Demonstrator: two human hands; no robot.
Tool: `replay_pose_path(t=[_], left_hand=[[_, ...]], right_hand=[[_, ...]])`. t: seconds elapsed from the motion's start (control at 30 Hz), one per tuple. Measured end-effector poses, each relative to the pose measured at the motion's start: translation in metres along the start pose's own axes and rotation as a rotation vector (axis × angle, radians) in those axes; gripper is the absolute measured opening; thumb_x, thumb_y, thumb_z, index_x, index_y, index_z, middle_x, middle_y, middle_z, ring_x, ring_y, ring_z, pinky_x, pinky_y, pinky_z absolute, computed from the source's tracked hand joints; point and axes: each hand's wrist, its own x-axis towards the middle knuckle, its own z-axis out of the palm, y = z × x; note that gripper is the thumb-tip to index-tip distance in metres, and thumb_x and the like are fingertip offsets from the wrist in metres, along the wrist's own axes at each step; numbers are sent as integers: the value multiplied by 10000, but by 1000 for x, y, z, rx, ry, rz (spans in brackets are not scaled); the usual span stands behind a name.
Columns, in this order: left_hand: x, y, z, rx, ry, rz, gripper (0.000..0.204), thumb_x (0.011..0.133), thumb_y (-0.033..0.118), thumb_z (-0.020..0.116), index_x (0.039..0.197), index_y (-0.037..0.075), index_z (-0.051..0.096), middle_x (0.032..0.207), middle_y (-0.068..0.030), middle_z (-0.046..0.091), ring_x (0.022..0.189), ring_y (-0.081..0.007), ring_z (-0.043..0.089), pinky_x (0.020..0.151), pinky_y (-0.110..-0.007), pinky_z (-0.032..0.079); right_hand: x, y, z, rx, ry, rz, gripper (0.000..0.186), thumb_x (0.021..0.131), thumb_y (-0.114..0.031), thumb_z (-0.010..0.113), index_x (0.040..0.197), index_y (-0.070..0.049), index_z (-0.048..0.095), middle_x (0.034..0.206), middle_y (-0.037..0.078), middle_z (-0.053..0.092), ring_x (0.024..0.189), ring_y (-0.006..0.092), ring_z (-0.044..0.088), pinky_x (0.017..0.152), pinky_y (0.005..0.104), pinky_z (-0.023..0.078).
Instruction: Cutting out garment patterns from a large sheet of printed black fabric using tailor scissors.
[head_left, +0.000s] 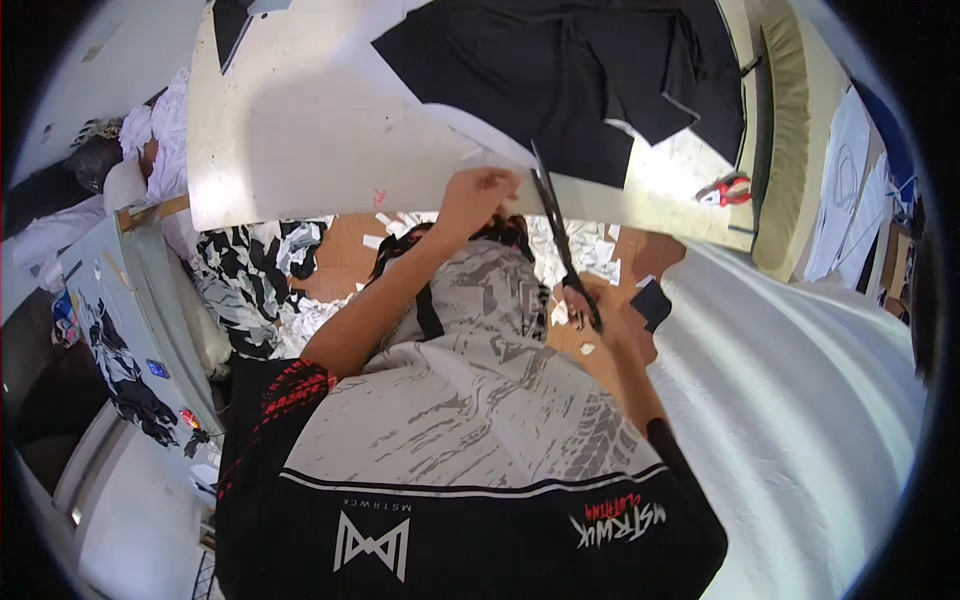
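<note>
My right hand (585,300) grips the handles of a pair of long black scissors (555,220). Their blades point away from me, and the tip reaches over the near edge of the pale table (300,150). To the left of the blades, my left hand (485,198) hovers at that edge with its fingers curled together. Whatever they may pinch is hidden. Just beyond the fingers lies a curved white strip (480,128), paper or cloth, along the border of a large black fabric piece (540,75). That fabric spreads across the far right half of the table.
Red-handled pliers (728,190) lie near the table's right end, beside a beige padded roll (783,150). Black and white fabric scraps (255,285) heap on the floor at left. White sheeting (790,400) drapes at right. A side table (150,330) holds a phone (157,369).
</note>
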Motion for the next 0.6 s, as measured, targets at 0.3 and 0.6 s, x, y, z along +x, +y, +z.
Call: replay_pose_path(t=[0.3, 0.6], left_hand=[[27, -6, 37, -540, 210, -159, 221, 1009, 257, 730, 1084, 52, 701, 975, -69, 776, 705, -164, 704, 639, -297, 522], [22, -9, 21, -517, 235, -109, 190, 1022, 188, 698, 1013, -1, 708, 909, -98, 782, 642, -181, 715, 578, -293, 533]], right_hand=[[-3, -33, -3, -212, -105, -101, 349, 1005, -375, 725, 835, -91, 615, 698, -28, 582, 594, 75, 585, 538, 253, 426], [4, -63, 8, -367, -105, -131, 386, 1003, -383, 741, 782, -96, 607, 660, -43, 553, 576, 63, 575, 536, 248, 415]])
